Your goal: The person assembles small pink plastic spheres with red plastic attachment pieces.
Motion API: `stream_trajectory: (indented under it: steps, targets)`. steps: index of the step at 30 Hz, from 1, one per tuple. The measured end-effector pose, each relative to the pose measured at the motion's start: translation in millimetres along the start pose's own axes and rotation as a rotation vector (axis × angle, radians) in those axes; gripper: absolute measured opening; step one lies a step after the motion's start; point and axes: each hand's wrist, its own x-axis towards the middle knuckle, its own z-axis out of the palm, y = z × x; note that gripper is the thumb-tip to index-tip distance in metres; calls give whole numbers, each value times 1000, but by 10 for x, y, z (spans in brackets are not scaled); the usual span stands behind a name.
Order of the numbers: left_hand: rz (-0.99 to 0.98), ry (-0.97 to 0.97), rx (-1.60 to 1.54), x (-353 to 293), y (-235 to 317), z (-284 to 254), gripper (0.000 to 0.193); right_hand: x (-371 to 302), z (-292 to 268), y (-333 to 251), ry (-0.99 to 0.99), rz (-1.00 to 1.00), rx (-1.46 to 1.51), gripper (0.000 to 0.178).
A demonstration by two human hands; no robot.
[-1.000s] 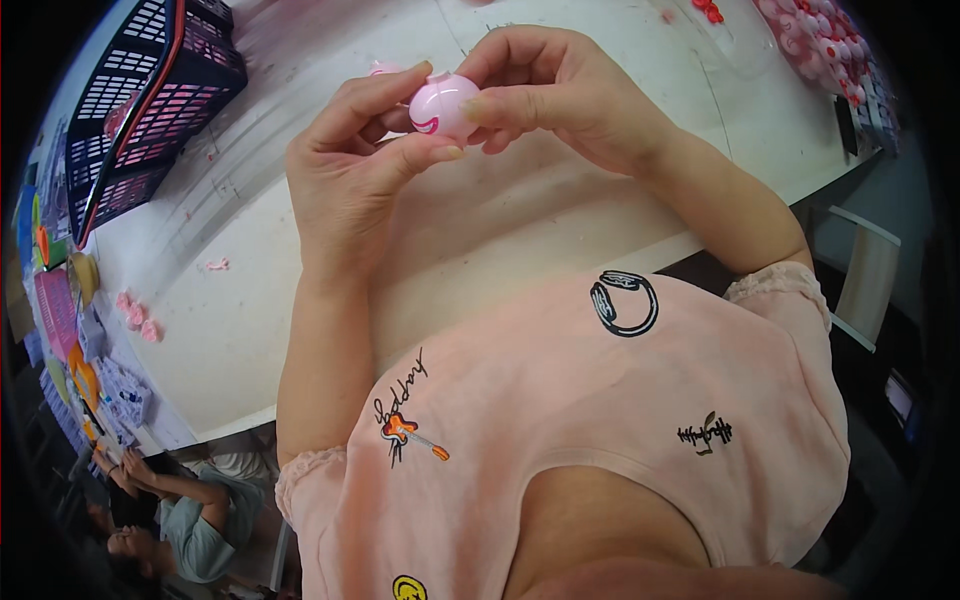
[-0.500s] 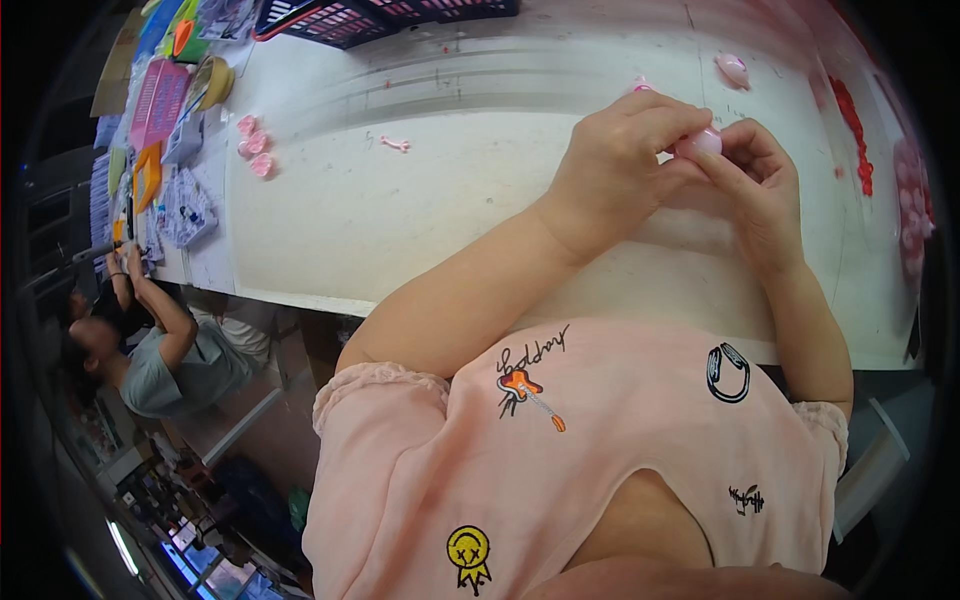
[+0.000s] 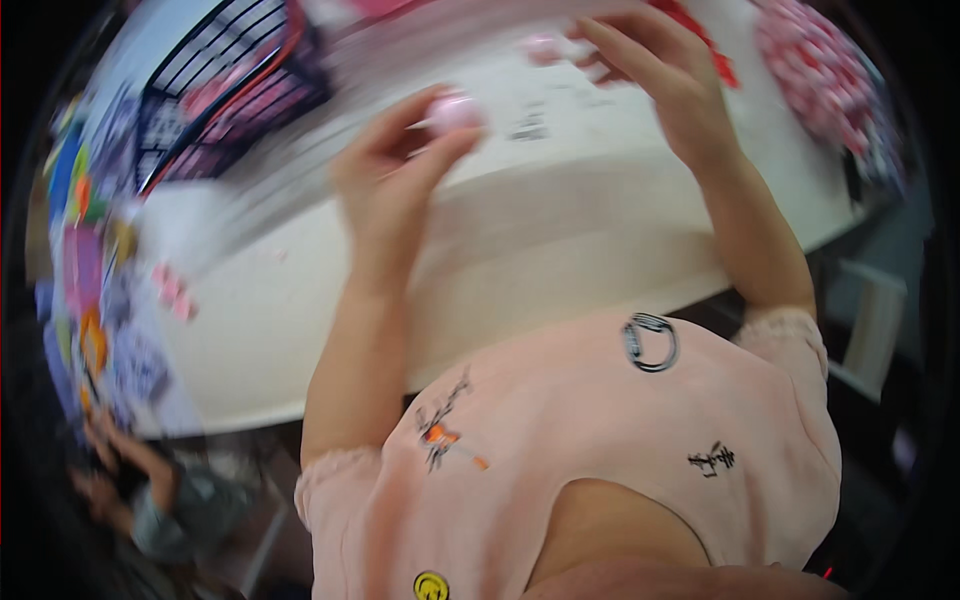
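Pink ball [image 3: 453, 112], glossy and blurred, sits pinched between the thumb and fingers of your left hand [image 3: 390, 172], up above the white table [image 3: 510, 235]! Over to your right hand [image 3: 665, 72]: fingers loosely bent and parted, gripping nothing you can make out, with a second pink ball [image 3: 543, 49] just beside the fingertips; blur hides whether they touch. Farther out, a dark blue basket [image 3: 292, 105] holds pink pieces at upper left, small pink parts [image 3: 174, 292] lie below it, and a red-and-pink heap [image 3: 820, 75] crowds the far right.
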Motion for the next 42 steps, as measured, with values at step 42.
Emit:
stream_trajectory:
  steps: [42]
  targets:
    - [-74, -140, -346, -86, -11, 127, 47, -242, 347, 137, -87, -418, -9, 33]
